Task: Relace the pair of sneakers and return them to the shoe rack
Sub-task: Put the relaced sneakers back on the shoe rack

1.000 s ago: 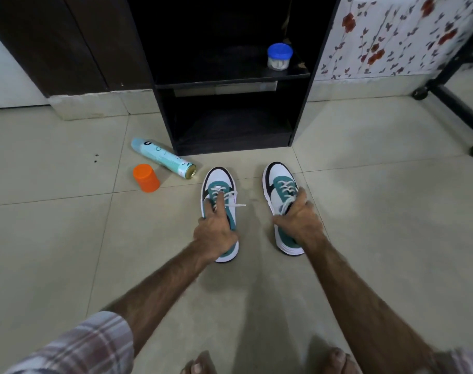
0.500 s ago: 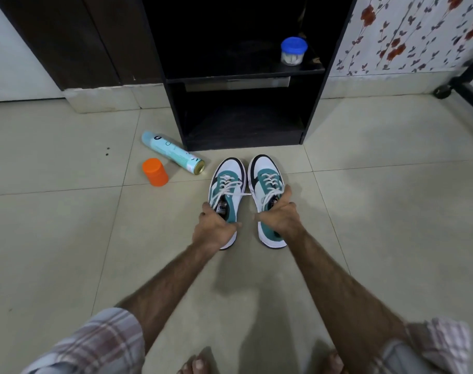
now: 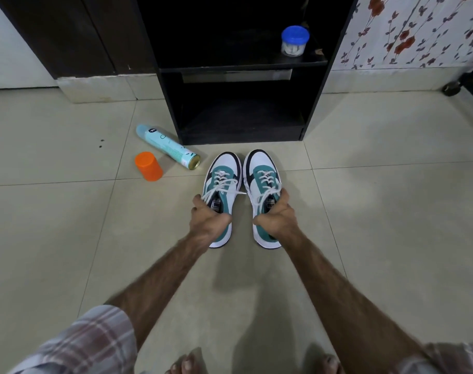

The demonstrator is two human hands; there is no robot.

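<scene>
The shoe rack (image 3: 240, 68), a black open-fronted unit, stands on the tiled floor (image 3: 68, 238) against the wall. Just in front of its lower opening lie the two white, teal and black sneakers, side by side with toes pointing at the rack and laces threaded. The left sneaker (image 3: 224, 171) is gripped at its collar by the left hand (image 3: 207, 221), fingers curled into the opening over the tongue, with loose white lace ends trailing across them. The right sneaker (image 3: 262, 168) is gripped the same way by the right hand (image 3: 277, 218), thumb hooked over the inner edge and fingers wrapped around the outer side. Whether the soles rest on the floor or are lifted slightly off it I cannot tell, though shadows beneath suggest a slight lift.

On the rack's middle shelf, at its right end, sits a small clear jar with a blue lid (image 3: 294, 41). Left of the rack's base a pale blue spray can (image 3: 168, 147) lies on its side, uncapped, and an orange cap (image 3: 148, 166) rests near it on the floor.
</scene>
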